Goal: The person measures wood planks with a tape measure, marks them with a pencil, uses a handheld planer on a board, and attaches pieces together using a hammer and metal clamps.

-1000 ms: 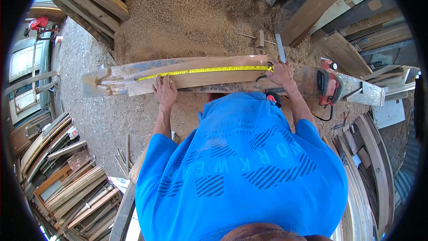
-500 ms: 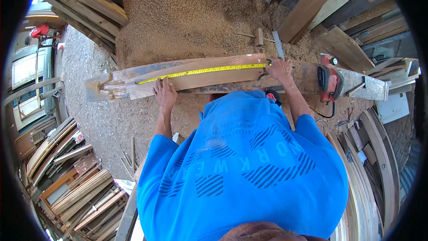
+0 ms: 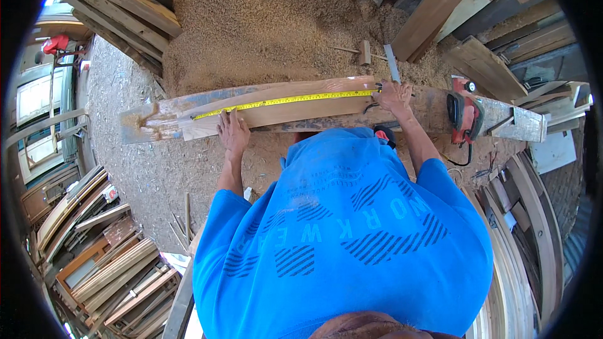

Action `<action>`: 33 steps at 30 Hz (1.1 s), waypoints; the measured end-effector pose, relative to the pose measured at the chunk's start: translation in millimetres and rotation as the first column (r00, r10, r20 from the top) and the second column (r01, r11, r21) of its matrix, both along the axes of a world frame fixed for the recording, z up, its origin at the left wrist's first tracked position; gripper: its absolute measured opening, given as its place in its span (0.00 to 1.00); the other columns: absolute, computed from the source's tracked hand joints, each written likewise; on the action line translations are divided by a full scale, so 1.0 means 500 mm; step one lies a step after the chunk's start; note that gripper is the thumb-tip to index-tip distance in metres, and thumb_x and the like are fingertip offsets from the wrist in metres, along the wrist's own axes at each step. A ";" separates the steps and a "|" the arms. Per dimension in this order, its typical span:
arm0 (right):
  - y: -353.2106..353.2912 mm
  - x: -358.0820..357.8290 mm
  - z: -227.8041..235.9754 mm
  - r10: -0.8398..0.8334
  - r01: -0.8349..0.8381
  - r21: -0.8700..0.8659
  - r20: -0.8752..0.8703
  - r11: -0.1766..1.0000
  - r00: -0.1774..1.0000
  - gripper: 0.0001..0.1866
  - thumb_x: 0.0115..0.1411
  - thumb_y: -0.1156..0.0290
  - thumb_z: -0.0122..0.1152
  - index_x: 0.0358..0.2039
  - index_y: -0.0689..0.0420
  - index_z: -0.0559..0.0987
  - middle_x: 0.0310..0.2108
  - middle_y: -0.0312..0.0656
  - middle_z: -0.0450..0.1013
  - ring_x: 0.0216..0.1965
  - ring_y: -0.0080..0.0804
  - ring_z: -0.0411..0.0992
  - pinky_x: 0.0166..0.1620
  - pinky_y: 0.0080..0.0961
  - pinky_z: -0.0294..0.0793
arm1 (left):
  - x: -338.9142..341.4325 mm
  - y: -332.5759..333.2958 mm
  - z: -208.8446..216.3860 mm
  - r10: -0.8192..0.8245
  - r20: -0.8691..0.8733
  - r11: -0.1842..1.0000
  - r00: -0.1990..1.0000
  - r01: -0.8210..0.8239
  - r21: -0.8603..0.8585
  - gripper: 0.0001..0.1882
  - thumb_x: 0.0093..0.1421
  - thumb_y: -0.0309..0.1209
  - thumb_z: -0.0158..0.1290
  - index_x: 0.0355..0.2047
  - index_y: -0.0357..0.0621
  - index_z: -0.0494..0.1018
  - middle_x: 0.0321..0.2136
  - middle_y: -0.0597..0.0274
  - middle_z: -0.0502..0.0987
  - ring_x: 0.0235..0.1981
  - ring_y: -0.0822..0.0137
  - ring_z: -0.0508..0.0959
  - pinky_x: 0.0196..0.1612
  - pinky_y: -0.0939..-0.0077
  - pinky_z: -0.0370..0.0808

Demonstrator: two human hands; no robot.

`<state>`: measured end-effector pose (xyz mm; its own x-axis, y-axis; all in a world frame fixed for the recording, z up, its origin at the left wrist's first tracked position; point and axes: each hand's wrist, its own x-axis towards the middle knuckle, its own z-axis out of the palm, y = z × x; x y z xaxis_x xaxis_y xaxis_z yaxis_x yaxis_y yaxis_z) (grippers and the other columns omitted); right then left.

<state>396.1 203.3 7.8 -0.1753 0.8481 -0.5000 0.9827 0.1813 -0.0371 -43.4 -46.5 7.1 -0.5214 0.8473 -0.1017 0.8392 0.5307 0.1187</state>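
Observation:
A yellow tape measure is drawn out lengthwise along a smooth light-brown board, its far end near the board's left end. My left hand rests on the near edge of the board, fingers stretched out, the tips touching the tape's strip. At the board's right end, my right hand is closed around the body of the tape measure, which the fingers mostly hide. Beneath the board lies a long, worn wooden beam used as a bench.
A red and black power planer sits on the beam's right part, its cable hanging near. Beyond the beam is a heap of wood shavings with a metal strip. Stacked planks stand far right; more timber lies near left.

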 end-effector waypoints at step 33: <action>0.006 -0.009 0.016 0.015 -0.014 -0.032 0.019 0.999 1.000 0.29 0.53 0.42 0.62 0.50 0.46 0.80 0.44 0.54 0.78 0.49 0.56 0.74 0.53 0.51 0.67 | 0.002 -0.003 -0.001 0.000 -0.009 1.000 1.000 0.000 0.011 0.27 0.65 0.38 0.49 0.63 0.47 0.63 0.66 0.34 0.58 0.68 0.39 0.57 0.65 0.40 0.57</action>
<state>391.8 206.1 15.8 -0.1777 0.8290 -0.5303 0.9806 0.1946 -0.0245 -42.3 -47.8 6.5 -0.5221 0.8484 -0.0877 0.8404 0.5292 0.1165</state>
